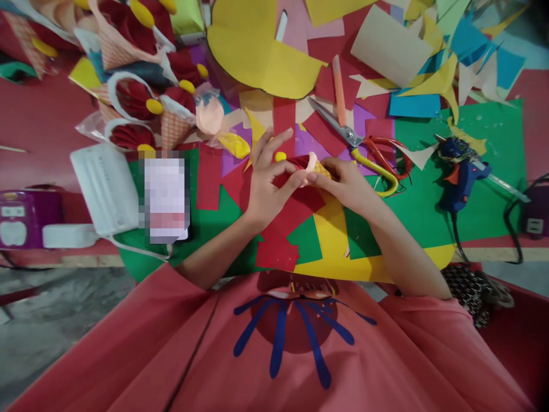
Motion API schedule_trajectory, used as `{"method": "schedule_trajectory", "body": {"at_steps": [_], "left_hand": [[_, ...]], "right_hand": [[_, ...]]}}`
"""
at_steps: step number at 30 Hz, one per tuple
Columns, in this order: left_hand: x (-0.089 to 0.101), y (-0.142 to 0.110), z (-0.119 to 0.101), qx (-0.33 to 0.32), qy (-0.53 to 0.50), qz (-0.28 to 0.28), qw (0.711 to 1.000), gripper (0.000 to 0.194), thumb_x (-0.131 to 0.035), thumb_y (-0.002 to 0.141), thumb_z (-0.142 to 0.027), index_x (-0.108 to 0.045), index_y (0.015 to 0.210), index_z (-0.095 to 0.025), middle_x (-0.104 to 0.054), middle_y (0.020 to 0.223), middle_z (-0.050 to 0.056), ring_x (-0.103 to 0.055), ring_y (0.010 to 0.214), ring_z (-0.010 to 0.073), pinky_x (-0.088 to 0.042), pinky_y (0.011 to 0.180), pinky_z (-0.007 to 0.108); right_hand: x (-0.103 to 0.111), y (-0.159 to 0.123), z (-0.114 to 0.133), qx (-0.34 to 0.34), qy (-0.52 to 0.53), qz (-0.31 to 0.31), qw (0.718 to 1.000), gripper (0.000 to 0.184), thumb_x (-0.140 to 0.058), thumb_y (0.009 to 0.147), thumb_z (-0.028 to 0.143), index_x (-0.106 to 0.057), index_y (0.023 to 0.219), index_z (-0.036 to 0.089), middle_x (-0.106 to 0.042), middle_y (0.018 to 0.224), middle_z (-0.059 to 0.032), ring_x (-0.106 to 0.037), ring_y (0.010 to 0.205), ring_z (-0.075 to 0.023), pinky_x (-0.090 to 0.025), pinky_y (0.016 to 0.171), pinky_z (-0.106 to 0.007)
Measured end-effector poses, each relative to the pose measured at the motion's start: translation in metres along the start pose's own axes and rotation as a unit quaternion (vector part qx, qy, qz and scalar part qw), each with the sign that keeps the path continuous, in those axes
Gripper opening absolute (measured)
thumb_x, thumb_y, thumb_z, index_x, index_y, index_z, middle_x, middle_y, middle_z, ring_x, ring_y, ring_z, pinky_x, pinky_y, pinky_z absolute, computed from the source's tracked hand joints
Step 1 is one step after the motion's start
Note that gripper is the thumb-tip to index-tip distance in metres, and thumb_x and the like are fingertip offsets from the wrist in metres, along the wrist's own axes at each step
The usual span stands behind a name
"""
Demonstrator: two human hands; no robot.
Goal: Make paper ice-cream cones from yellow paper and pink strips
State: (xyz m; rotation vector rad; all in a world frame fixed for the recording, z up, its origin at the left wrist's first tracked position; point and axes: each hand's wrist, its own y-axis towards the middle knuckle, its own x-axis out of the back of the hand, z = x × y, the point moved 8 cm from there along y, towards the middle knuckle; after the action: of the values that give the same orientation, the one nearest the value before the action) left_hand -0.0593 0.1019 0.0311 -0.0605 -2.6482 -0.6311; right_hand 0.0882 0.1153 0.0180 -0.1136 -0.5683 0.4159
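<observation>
Between my two hands is a small paper cone (321, 169) with a yellow checked outside, dark red folds inside and a pale pink rim. A yellow oval piece (280, 156) shows at its left end. My left hand (270, 183) pinches the rim side with thumb and forefinger, its other fingers raised. My right hand (343, 180) grips the checked side with thumb and fingers. Below them lie red paper scraps (291, 214) on a green sheet (227, 220). Scissors (349, 136) with red and yellow handles rest open just right of my hands.
Similar checked cones (175, 123) crowd the upper left. A phone (165, 197) and a white box-shaped device (105, 189) lie at left. At right sits a blue glue gun (461, 183) with its cord. A large yellow paper shape (244, 51) and coloured offcuts (467, 46) cover the back.
</observation>
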Motion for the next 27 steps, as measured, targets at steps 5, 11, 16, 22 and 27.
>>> {"method": "schedule_trajectory", "body": {"at_steps": [5,11,16,22,27], "left_hand": [[0.0,-0.001,0.004,0.006,0.003,-0.006,1.0,0.025,-0.064,0.084,-0.049,-0.067,0.07,-0.028,-0.055,0.137,-0.006,-0.035,0.14,0.0262,-0.026,0.121,0.055],[-0.001,0.001,0.009,0.03,0.009,0.0,0.999,0.029,-0.063,0.083,-0.054,-0.065,0.07,-0.027,-0.055,0.137,-0.003,-0.035,0.14,0.0278,-0.027,0.118,0.058],[0.0,0.002,0.008,0.036,0.026,-0.005,0.999,0.031,-0.058,0.087,-0.052,-0.063,0.068,-0.028,-0.057,0.134,-0.003,-0.037,0.138,0.0263,-0.029,0.118,0.057],[0.005,0.005,0.007,0.048,0.048,-0.014,0.998,0.037,-0.05,0.09,-0.056,-0.063,0.074,-0.026,-0.058,0.133,-0.001,-0.039,0.137,0.0253,-0.032,0.116,0.056],[0.006,0.005,0.0,0.023,0.064,-0.015,0.998,0.034,-0.051,0.091,-0.052,-0.064,0.075,-0.025,-0.058,0.133,-0.002,-0.041,0.136,0.024,-0.038,0.112,0.053]], "right_hand": [[0.001,0.001,-0.002,-0.011,0.003,0.002,1.0,0.046,-0.057,0.082,0.059,-0.043,0.066,0.019,-0.033,0.06,0.0054,-0.028,0.056,-0.0076,-0.018,0.055,-0.028],[0.001,0.002,-0.002,-0.004,0.03,0.012,0.999,0.047,-0.057,0.081,0.062,-0.046,0.067,0.018,-0.033,0.061,0.0051,-0.028,0.057,-0.0078,-0.019,0.054,-0.028],[0.0,0.0,-0.003,-0.019,0.072,0.036,0.997,0.042,-0.059,0.082,0.059,-0.05,0.072,0.019,-0.04,0.057,0.0048,-0.035,0.052,-0.0078,-0.021,0.049,-0.026],[-0.007,-0.004,-0.007,-0.08,0.191,0.1,0.973,0.034,-0.063,0.084,0.051,-0.053,0.092,0.019,-0.053,0.062,0.0029,-0.049,0.048,-0.0097,-0.035,0.043,-0.025],[-0.005,-0.005,-0.012,-0.101,0.221,0.084,0.966,0.034,-0.067,0.081,0.047,-0.049,0.095,0.022,-0.056,0.068,0.0025,-0.05,0.051,-0.0091,-0.037,0.043,-0.023]]}}
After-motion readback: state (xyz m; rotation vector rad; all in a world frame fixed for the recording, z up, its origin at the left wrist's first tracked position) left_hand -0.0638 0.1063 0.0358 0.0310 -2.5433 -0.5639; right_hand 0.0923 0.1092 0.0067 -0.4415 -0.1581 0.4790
